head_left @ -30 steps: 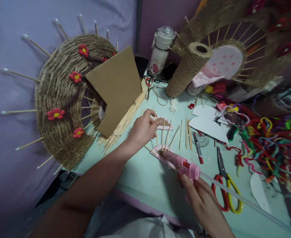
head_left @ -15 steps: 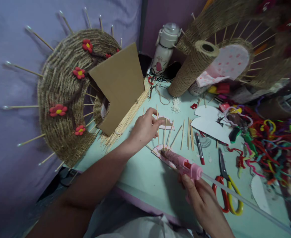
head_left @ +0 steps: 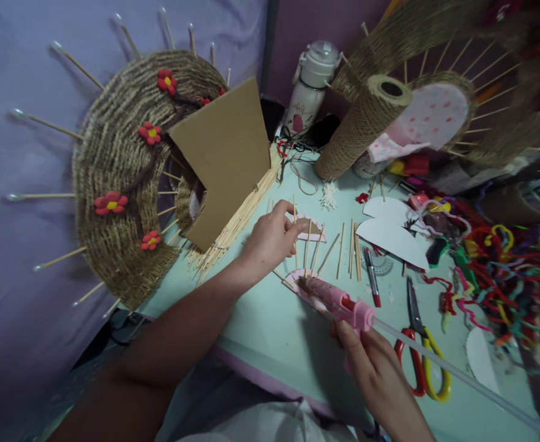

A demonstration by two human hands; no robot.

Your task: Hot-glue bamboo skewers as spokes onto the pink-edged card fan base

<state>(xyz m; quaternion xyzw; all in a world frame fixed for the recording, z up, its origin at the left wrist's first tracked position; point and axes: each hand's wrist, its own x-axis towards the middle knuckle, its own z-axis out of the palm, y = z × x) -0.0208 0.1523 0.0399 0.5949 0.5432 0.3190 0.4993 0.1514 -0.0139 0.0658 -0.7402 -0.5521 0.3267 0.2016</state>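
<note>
My left hand (head_left: 272, 239) is closed in a pinch on a thin wooden stick (head_left: 295, 210) held nearly upright. Below it lies a small half-round piece (head_left: 292, 279) with a pink-patterned rim, and several sticks fan out from it. In my right hand (head_left: 371, 362) is a pink hot glue gun (head_left: 343, 304) with a long clear glue stick (head_left: 435, 362) running out of its back. The gun's nozzle points at the half-round piece and covers part of it. Just beyond my left fingers is a second half-round piece (head_left: 313, 230) with a brown middle.
Loose sticks (head_left: 341, 252), a red-capped pen (head_left: 371, 276), and scissors (head_left: 417, 344) lie to the right. A bundle of sticks (head_left: 233, 221) and folded cardboard (head_left: 228, 153) stand left, beside a twine-woven fan shape (head_left: 113, 147). Behind are a twine roll (head_left: 362, 132) and bottle (head_left: 306, 92).
The whole view has shifted very slightly. Both hands, the stick and the glue gun stay in practically the same places.
</note>
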